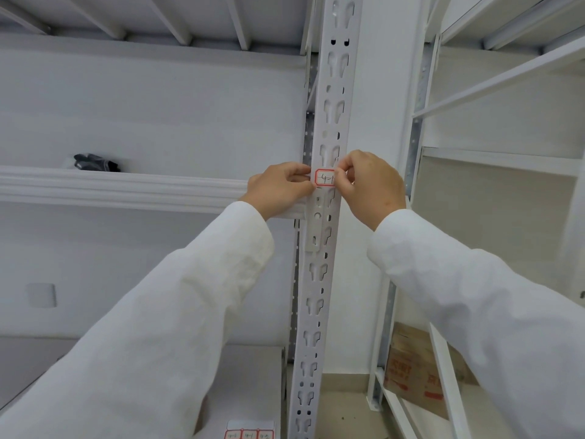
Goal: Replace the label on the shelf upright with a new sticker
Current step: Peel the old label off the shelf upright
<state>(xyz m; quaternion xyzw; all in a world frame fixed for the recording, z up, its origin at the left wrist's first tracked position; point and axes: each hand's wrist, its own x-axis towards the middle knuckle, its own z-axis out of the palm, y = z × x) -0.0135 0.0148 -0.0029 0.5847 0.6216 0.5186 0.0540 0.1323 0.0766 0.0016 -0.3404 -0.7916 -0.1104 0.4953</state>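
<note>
A white slotted shelf upright [329, 99] runs up the middle of the view. A small red-bordered white sticker [324, 178] with handwritten marks lies against it at shelf height. My left hand [278, 190] pinches the sticker's left edge with thumb and fingers. My right hand [368, 188] pinches its right edge, with the fingertips covering the end of the writing. Both arms wear white sleeves. A sheet of similar red-bordered stickers [250, 430] lies on the lower shelf at the bottom edge.
A white shelf beam [126, 185] runs left from the upright, with a dark object [96, 163] lying on the shelf behind it. A second white rack [493, 153] stands to the right. A brown cardboard box [411, 372] sits on its lowest level.
</note>
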